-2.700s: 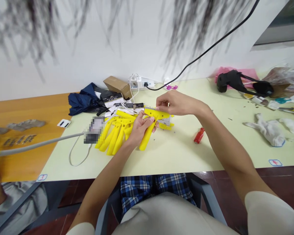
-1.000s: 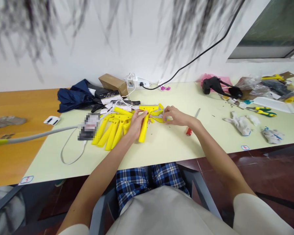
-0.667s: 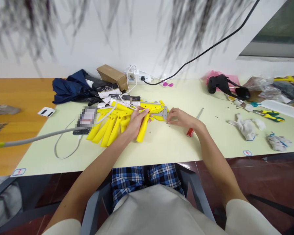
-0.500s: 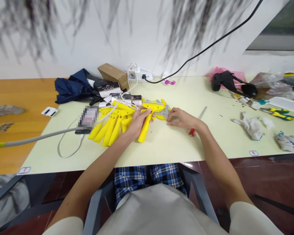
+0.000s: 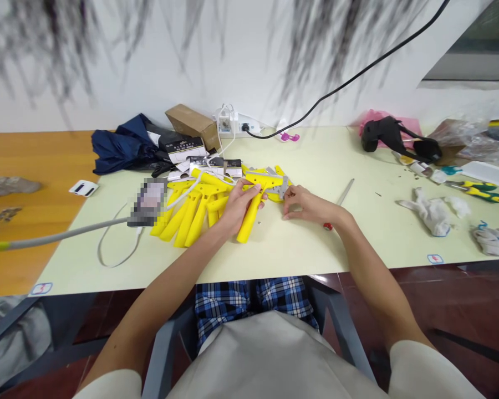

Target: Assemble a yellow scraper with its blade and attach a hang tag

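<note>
Handles (image 5: 187,217) lie piled at left on the counter (image 5: 291,252). Right of them, the left hand (image 5: 238,206) grips a yellow T-piece (image 5: 248,224). Near it, a tiny part (image 5: 258,223) could roll away if brushed. The right hand (image 5: 303,203) is curled; whether it pinches anything is unclear. It could knock the screwdriver (image 5: 346,192) at right if drawn back.

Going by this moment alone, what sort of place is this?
Probably a small workshop: the left hand holds a yellow-handled part, similar yellow handles lie grouped beside it, and a red-handled tool lies on the table.
</note>
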`<action>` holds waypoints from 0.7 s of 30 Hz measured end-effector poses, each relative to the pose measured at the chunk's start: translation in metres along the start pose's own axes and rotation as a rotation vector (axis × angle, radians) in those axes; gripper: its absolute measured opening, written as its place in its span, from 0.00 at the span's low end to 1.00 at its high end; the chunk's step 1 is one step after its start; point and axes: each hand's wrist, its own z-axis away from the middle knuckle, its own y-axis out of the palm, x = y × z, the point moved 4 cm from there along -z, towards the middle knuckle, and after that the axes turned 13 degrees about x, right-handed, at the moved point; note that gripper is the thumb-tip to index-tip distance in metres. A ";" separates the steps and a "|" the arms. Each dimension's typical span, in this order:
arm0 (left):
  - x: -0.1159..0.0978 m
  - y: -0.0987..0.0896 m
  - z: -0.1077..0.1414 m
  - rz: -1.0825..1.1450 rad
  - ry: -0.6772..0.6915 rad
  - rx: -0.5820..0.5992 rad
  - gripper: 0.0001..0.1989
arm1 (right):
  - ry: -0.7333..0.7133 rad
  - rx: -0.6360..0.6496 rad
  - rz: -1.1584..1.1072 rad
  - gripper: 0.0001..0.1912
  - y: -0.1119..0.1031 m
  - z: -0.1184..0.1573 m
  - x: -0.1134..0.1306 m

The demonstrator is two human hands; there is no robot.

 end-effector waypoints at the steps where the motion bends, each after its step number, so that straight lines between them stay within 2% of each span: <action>1: 0.001 0.000 0.000 -0.003 -0.002 0.004 0.22 | -0.002 -0.004 0.004 0.13 0.000 0.000 0.000; 6: 0.003 0.000 0.000 0.000 -0.006 0.021 0.23 | -0.021 -0.091 -0.013 0.14 -0.002 0.001 0.006; 9: 0.006 -0.003 -0.001 -0.005 -0.004 0.031 0.23 | -0.034 -0.232 -0.078 0.15 -0.010 0.007 0.009; 12: 0.010 -0.005 -0.001 -0.012 -0.013 0.041 0.23 | -0.027 -0.433 -0.172 0.17 -0.018 0.013 0.007; 15: 0.015 -0.006 -0.002 -0.015 -0.055 0.041 0.24 | -0.045 -0.596 -0.249 0.20 -0.019 0.013 0.004; 18: 0.019 -0.004 -0.002 -0.013 -0.112 0.035 0.26 | -0.090 -0.694 -0.297 0.22 -0.015 0.006 0.004; 21: 0.024 -0.002 -0.002 -0.018 -0.148 0.045 0.27 | -0.150 -0.731 -0.316 0.22 -0.014 -0.005 0.008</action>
